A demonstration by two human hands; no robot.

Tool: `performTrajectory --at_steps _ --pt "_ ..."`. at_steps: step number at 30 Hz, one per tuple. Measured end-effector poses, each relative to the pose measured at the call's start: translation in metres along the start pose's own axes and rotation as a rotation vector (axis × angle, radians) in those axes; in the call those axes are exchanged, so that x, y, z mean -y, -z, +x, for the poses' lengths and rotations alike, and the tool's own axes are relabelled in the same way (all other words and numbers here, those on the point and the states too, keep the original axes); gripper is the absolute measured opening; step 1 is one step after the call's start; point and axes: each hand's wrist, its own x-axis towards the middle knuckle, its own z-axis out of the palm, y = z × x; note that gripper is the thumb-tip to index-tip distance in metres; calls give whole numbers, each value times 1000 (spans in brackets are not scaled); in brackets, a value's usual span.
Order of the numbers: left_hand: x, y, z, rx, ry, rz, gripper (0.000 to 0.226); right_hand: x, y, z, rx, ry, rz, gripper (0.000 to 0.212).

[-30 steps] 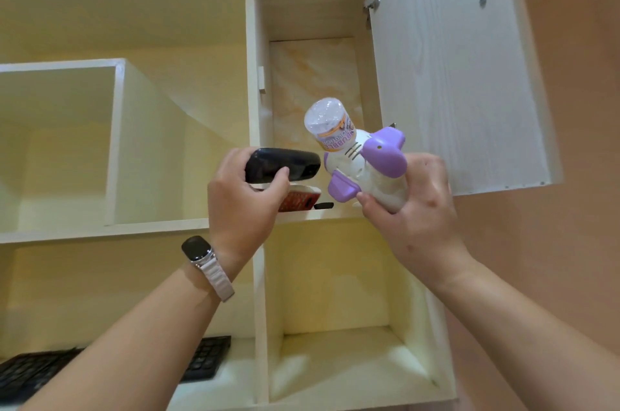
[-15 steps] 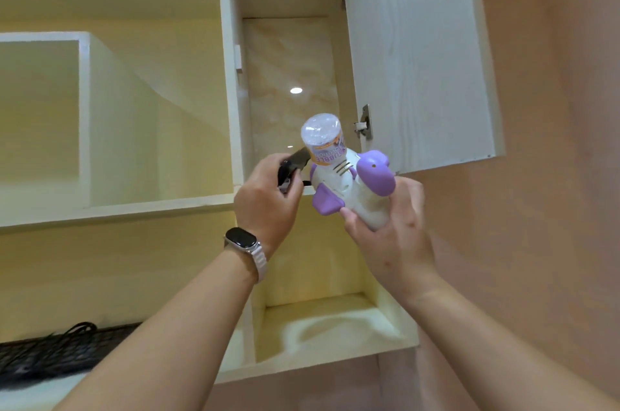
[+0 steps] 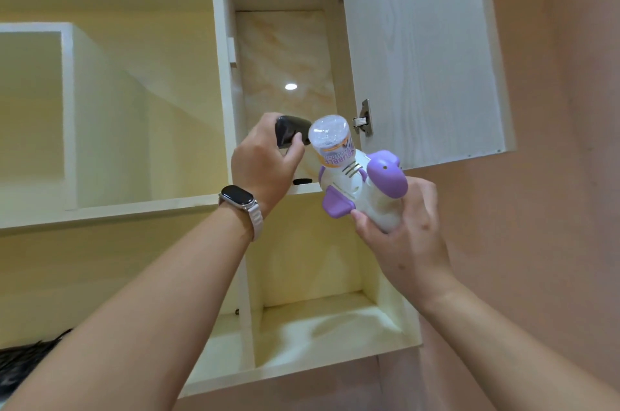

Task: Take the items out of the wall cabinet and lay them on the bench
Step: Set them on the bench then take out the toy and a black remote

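Observation:
My left hand (image 3: 265, 162) grips a glossy black oblong device (image 3: 290, 135) in front of the open wall cabinet (image 3: 285, 51). My right hand (image 3: 399, 236) holds a white and purple bubble toy (image 3: 362, 186) by its handle, its clear bottle tilted up to the left. A small dark item (image 3: 302, 181) lies on the cabinet shelf behind the hands; most of it is hidden.
The cabinet door (image 3: 422, 55) stands open to the right, hinges toward me. Open cream shelf cubbies (image 3: 315, 279) sit below and to the left. A black keyboard (image 3: 23, 363) shows at the lower left edge. A pinkish wall (image 3: 563, 175) fills the right side.
Both hands have come out of the cabinet opening with their items. The black device in my left hand has turned end-on. The reddish item seen on the shelf earlier is hidden now.

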Motion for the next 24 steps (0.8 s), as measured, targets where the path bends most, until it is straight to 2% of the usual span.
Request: performTrajectory --at_steps 11,19,24 --pt "1 -29 11 45 -37 -56 23 -25 6 7 16 35 10 64" --pt "5 -25 -11 48 72 -106 23 -28 6 5 13 32 24 57" --pt "25 -12 -15 24 88 -1 27 -30 2 4 24 28 49 54"
